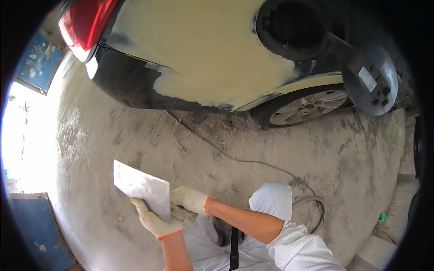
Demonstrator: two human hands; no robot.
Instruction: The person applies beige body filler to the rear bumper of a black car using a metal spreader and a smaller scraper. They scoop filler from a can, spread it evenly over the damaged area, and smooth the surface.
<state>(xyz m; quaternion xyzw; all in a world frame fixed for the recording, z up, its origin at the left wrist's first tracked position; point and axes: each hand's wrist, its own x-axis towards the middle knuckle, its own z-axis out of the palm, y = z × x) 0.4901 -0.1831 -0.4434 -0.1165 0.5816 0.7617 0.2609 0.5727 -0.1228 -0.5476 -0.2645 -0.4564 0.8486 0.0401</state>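
A flat, pale rectangular board (144, 184) is tilted in front of me, low and left of the middle. My left hand (151, 219), in a cream glove with an orange cuff, grips its near edge, thumb along the face. Close against the board's right edge is my right hand (189, 199), gloved alike; its fingers curl in and are partly hidden, so what they hold cannot be made out. Beyond both hands stands a dark car whose rear side panel (199, 49) is largely coated in smooth beige filler. Neither hand touches the car.
The car's red tail light (88, 25) is at far left. At right its round fuel flap (370, 83) hangs open above the rear wheel (307, 108). A thin hose (246, 161) crosses the concrete floor (104, 135). Blue metal panels (40, 230) stand at the left.
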